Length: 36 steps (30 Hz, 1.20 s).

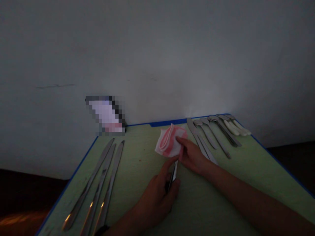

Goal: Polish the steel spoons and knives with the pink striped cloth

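Note:
My left hand point(159, 193) is closed around a shiny piece of metal cutlery point(175, 171), low over the middle of the table. Its upper end is hidden by a folded pink-and-white striped cloth point(169, 142), so I cannot tell its kind. Fingers of my right hand point(193, 155) pinch the cloth at its right side, just above my left index finger. Three table knives point(108, 186) lie side by side to the left of my hands. Another table knife point(195, 132) lies beyond my right hand, partly covered by it.
Several spoons point(208, 132) and other cutlery with metal and white handles point(232, 127) lie along the table's far right. A blurred-out phone-like device point(105, 114) leans against the grey wall point(157, 59) at the back left. Blue edging point(168, 123) rims the pale green table point(133, 173).

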### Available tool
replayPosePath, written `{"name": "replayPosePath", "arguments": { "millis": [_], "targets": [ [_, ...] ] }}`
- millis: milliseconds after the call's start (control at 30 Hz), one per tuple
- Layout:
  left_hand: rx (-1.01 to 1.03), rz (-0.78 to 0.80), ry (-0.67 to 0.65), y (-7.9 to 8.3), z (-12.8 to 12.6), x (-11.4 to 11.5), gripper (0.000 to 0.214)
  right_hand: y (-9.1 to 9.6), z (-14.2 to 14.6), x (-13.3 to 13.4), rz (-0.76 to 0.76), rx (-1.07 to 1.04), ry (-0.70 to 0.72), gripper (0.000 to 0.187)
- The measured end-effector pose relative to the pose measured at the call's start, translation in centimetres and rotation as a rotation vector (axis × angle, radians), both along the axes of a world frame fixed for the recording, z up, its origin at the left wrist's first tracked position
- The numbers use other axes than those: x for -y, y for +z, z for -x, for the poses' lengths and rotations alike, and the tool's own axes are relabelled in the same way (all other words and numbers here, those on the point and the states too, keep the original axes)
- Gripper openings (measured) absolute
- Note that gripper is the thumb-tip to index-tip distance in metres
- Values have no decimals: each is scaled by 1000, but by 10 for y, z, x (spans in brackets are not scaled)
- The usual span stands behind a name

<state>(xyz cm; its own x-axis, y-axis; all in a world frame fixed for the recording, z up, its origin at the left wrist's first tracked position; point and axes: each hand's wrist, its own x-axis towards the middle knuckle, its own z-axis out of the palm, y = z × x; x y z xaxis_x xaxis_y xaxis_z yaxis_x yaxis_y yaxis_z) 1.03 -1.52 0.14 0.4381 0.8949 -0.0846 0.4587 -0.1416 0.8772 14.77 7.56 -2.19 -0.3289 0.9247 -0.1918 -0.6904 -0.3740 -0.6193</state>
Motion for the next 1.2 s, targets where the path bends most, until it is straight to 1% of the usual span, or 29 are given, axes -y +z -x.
{"name": "replayPosePath", "arguments": {
  "millis": [300,500,667,733,833,933,1067,1200],
  "targets": [
    [-48,-25,24,-3,-1,0,54,5,0,3,33,-28,7,12],
    [-45,-8,-4,-2,-2,0,56,6,1,4,40,-29,7,11],
    [-76,-30,-16,0,-1,-1,55,11,2,2,73,-97,-19,29],
    [-105,-26,-24,0,-1,-1,54,15,2,3,71,-114,-27,31],
    [-128,-16,-38,0,-1,-1,54,18,2,3,123,-101,-59,29],
    [-117,-18,-48,0,-1,-1,56,17,2,3,173,-79,-66,26],
    [-140,-43,-47,-1,-1,-1,56,15,1,3,205,-68,-40,21],
    [-159,-34,-56,-1,-1,-1,56,15,2,3,210,-65,-39,20]
  ]
}}
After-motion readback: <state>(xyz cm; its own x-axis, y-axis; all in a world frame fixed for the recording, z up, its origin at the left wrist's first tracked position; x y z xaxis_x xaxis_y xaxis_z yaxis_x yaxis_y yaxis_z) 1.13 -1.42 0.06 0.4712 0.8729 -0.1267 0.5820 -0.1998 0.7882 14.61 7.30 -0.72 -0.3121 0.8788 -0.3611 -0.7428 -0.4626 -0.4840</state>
